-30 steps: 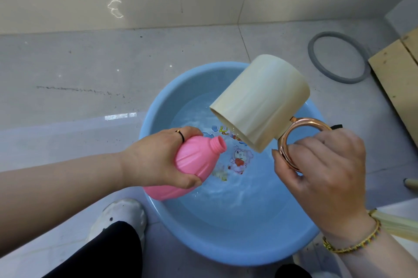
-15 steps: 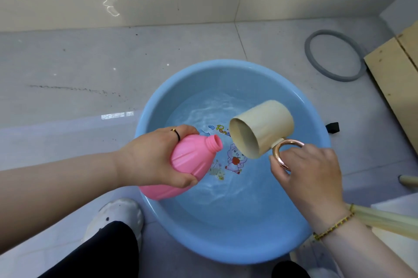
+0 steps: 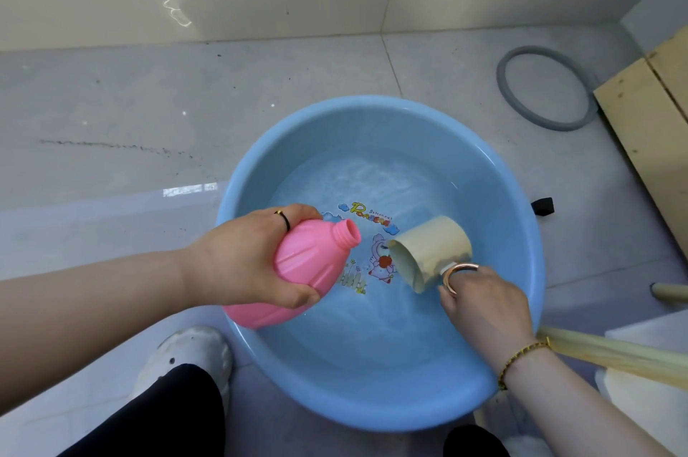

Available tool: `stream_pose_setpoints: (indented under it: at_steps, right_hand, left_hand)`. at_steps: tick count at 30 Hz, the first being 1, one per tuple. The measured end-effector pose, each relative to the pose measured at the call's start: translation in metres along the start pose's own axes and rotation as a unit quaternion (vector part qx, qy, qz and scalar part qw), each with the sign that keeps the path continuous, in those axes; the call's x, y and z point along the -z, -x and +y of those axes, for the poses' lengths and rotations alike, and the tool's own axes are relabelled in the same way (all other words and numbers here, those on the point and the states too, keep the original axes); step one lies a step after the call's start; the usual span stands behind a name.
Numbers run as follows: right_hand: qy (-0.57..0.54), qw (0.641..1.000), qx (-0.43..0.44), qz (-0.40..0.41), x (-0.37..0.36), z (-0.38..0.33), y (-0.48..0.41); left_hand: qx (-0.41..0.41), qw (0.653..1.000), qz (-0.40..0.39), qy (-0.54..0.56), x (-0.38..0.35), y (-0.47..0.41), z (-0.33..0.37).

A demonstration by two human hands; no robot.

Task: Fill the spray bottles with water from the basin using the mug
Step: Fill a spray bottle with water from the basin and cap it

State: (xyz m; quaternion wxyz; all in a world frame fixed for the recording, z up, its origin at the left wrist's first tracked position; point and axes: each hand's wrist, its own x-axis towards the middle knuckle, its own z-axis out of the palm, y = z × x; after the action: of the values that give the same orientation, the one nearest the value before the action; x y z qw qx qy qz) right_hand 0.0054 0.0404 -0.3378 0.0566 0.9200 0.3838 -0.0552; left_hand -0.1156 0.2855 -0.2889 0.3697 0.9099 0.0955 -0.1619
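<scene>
A blue basin (image 3: 521, 233) holding shallow water sits on the tiled floor. My left hand (image 3: 242, 259) grips a pink bottle (image 3: 309, 270) without a cap, tilted over the basin's left rim with its open neck pointing right. My right hand (image 3: 484, 300) holds a cream mug (image 3: 432, 248) by its copper-coloured handle. The mug lies on its side low in the basin at the water, with its mouth facing left towards the bottle. Cartoon print shows on the basin's bottom between bottle and mug.
A grey ring (image 3: 543, 88) lies on the floor at the back right beside wooden boards (image 3: 651, 129). A small black object (image 3: 542, 206) sits by the basin's right rim. A pale stick (image 3: 614, 356) crosses at the right. My white shoe (image 3: 186, 356) stands at the basin's left.
My right hand has lowered the mug from high above the bottle's neck down into the basin, turning it onto its side. The bottle in my left hand has stayed almost still.
</scene>
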Motion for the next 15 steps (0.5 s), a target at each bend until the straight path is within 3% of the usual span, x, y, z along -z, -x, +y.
stream_pose_setpoints:
  at_steps: [4,9,15]
  right_hand:
    - [-0.02,0.995,-0.023,-0.097,0.0032,-0.0006,0.0024]
    - [-0.03,0.984,-0.08,-0.159,0.0031,-0.0006,-0.0003]
    - [-0.179,0.956,-0.198,-0.126,0.0037,0.0075,0.0004]
  left_hand:
    - [-0.002,1.0,-0.007,0.009,0.0008,-0.0001,-0.0016]
    - [-0.002,1.0,-0.008,0.008,0.0004,-0.0006,-0.0014]
    - [0.002,1.0,-0.01,0.017,0.0,-0.0005,-0.0012]
